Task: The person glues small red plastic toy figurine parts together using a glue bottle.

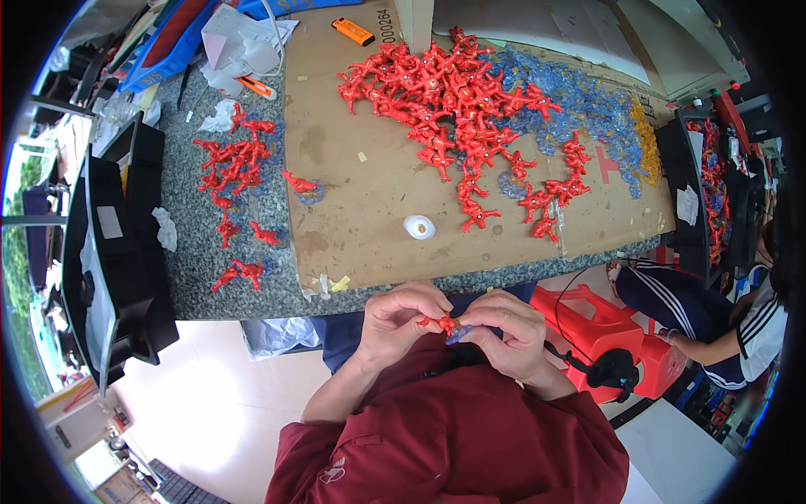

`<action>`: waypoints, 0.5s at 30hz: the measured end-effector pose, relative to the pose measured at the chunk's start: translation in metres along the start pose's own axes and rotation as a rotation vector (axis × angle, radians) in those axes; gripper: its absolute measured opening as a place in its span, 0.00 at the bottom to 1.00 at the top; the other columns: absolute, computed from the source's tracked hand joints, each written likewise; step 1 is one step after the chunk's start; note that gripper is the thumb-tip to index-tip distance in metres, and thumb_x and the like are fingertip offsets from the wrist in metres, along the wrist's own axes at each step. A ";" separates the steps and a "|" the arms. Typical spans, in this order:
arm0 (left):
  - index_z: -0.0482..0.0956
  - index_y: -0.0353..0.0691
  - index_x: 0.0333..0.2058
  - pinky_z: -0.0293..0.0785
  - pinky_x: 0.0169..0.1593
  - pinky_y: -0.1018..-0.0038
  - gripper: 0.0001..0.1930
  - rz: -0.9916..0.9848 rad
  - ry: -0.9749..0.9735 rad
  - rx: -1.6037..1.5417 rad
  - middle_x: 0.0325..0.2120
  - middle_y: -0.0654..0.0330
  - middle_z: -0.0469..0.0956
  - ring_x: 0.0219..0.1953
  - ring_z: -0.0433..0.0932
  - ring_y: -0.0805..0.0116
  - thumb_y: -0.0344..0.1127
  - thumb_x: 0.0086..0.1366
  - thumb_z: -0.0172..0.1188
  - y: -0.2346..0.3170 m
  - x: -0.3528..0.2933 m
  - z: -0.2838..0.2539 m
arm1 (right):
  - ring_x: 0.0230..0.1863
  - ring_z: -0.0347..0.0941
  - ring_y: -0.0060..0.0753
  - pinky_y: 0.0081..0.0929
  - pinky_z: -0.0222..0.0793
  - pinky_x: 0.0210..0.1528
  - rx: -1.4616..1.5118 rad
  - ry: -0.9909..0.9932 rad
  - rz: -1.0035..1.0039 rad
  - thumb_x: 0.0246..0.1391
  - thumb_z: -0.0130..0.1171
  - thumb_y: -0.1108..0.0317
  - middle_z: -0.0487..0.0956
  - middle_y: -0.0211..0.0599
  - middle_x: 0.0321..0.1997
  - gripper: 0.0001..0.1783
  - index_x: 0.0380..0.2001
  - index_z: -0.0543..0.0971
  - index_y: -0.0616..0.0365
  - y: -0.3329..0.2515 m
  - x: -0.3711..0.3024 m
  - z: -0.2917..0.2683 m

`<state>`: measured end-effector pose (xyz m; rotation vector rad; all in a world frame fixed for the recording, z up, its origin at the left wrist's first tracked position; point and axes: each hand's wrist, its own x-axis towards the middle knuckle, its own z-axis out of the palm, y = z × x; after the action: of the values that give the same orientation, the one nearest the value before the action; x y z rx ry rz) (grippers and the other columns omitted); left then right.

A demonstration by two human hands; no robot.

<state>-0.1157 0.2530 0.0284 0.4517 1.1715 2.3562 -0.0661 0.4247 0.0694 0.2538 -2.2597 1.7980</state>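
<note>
Pinching glossy red figurine (446, 322) between left hand (405, 314) and right hand (509, 331); translucent bluish piece (458, 335) against it.

Figurine heap (445, 92) on cardboard (361, 231), loose pieces (588, 105) right of it, more figurines (232, 164) left on tabletop (193, 286)

Table: it has a grey speckled top (201, 286), like stone, and a sheet of brown cardboard (378, 244) covers a big part; a pale post (415, 25) stands at the far side.
Floor: it is pale and smooth (159, 412), with a strong white shine at lower left.
Window side: bright daylight and green leaves (27, 181) (the lens bends this edge).
Seat: a red plastic stool (621, 332), at right.
Lower right: a flat white surface (676, 445).
</note>
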 end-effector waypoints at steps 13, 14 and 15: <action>0.73 0.39 0.25 0.66 0.33 0.71 0.08 0.062 -0.110 -0.365 0.25 0.58 0.73 0.29 0.69 0.65 0.29 0.50 0.65 -0.016 0.005 -0.004 | 0.30 0.73 0.38 0.29 0.69 0.31 -0.074 -0.022 -0.221 0.32 0.67 0.77 0.75 0.40 0.28 0.16 0.31 0.77 0.62 -0.002 -0.001 0.012; 0.73 0.39 0.25 0.66 0.33 0.71 0.08 0.055 -0.113 -0.366 0.25 0.58 0.73 0.29 0.69 0.65 0.29 0.50 0.65 -0.014 0.006 -0.005 | 0.30 0.73 0.37 0.29 0.69 0.30 -0.059 -0.017 -0.218 0.32 0.67 0.78 0.75 0.40 0.28 0.17 0.31 0.77 0.63 -0.003 -0.002 0.013; 0.73 0.39 0.24 0.66 0.32 0.71 0.08 0.061 -0.144 -0.287 0.25 0.58 0.74 0.28 0.69 0.65 0.28 0.49 0.65 -0.011 0.008 -0.008 | 0.29 0.73 0.37 0.28 0.69 0.30 -0.044 -0.013 -0.215 0.32 0.66 0.78 0.75 0.40 0.28 0.17 0.31 0.76 0.64 -0.003 -0.003 0.013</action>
<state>-0.1231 0.2580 0.0154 0.5507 0.7500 2.4472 -0.0632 0.4112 0.0687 0.4814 -2.1832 1.6394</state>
